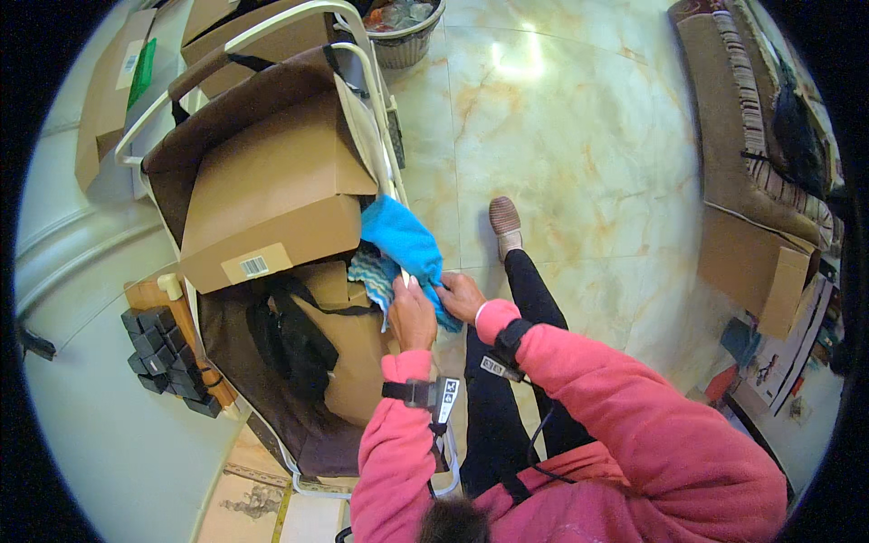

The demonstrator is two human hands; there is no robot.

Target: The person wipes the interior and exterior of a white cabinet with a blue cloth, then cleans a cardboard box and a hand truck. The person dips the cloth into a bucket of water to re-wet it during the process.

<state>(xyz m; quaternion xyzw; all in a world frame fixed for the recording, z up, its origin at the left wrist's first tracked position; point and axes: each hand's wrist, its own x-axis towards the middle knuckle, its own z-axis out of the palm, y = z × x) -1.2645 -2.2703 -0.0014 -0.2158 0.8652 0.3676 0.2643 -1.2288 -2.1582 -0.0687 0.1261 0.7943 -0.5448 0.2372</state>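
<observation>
A bright blue cloth (407, 234) hangs over the white metal rail of a brown fabric cart (231, 353). My left hand (413, 313) is at the rail, its fingers closed around the edge there, with a wavy-striped cloth (372, 273) beside it. Just to the right, my right hand (461, 297) pinches the lower part of the blue cloth. Inside the cart, a large cardboard box (271, 183) lies behind the hands, with black fabric (299, 346) and more cardboard nearer to me.
Small black blocks (163, 360) are stacked left of the cart. A waste basket (405, 41) with contents stands at the top. A brown sofa (726, 122) and a cardboard box (753, 265) are at the right. My foot rests on the marbled tile floor (577, 176).
</observation>
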